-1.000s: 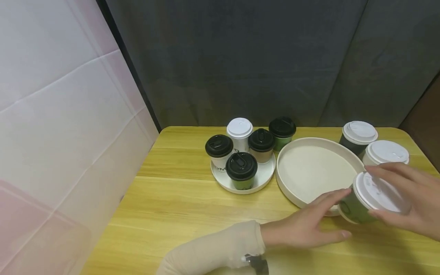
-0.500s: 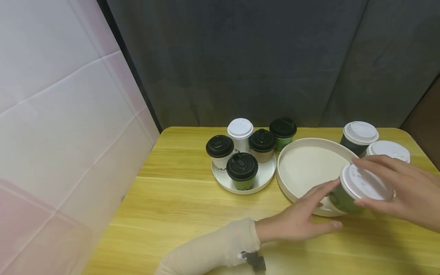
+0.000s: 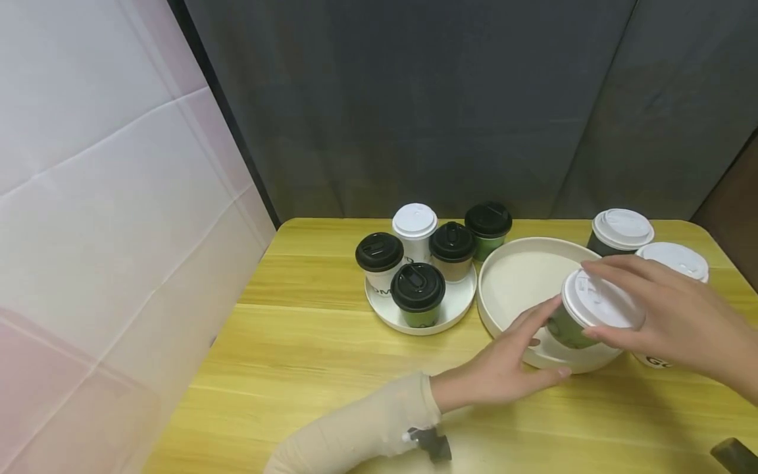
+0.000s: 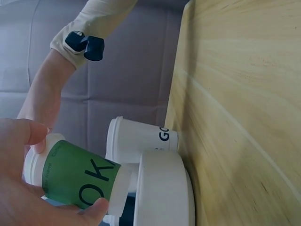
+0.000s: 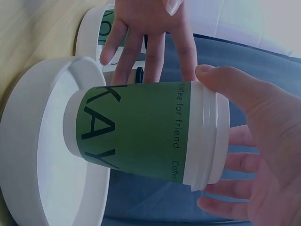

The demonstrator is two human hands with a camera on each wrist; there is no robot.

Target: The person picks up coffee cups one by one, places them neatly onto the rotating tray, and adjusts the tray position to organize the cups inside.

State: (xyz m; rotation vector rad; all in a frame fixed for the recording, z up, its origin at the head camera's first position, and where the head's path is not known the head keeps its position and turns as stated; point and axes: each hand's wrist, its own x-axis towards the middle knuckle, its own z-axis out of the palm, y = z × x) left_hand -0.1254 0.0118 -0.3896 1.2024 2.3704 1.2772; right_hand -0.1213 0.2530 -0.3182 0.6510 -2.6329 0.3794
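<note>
My right hand (image 3: 669, 313) grips the white lid (image 3: 601, 304) of a green-sleeved paper coffee cup (image 3: 565, 329), thumb on one side and fingers on the other. The cup tilts over the near right part of a large cream round tray (image 3: 515, 280); the right wrist view shows its base (image 5: 71, 123) inside the tray's rim. Beside the cup's left side is my left hand (image 3: 500, 370), fingers extended and the thumb held apart. From the left wrist, a fingertip (image 4: 98, 210) shows at the cup's lower side. Part of the left fingers is hidden behind the cup in the right wrist view.
A smaller white plate (image 3: 379, 309) left of the tray carries several lidded cups, including a black-lidded green one (image 3: 418, 296). Another black-lidded cup (image 3: 488, 227) stands behind. White-lidded cups (image 3: 623, 227) stand right of the tray, partly behind the right hand. A dark curtain (image 3: 414, 112) hangs behind the table.
The right hand has carried the green cup leftward and up, from the tray's right front edge to over the tray. The left hand has moved left alongside it.
</note>
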